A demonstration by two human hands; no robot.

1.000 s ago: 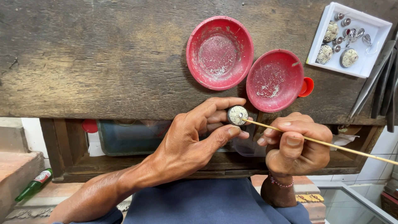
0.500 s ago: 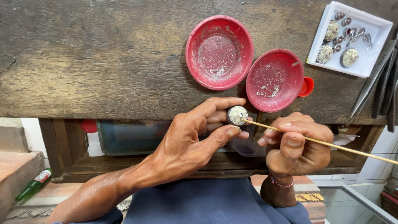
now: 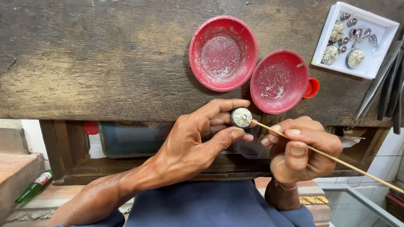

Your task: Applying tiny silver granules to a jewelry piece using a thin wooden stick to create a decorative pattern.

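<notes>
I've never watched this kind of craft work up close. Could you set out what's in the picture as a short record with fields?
Left hand: pinches a small round studded ornament between fingers and thumb
Right hand: holds a thin wooden stick, its tip at the ornament's edge
Workbench: worn dark wood, ahead of the hands
Red bowls: two, one larger, one smaller, both dusted with pale specks
White tray: top right, holds several small metal ornaments
Metal tools: lie at the right edge
Green bottle: on the floor, lower left
</notes>
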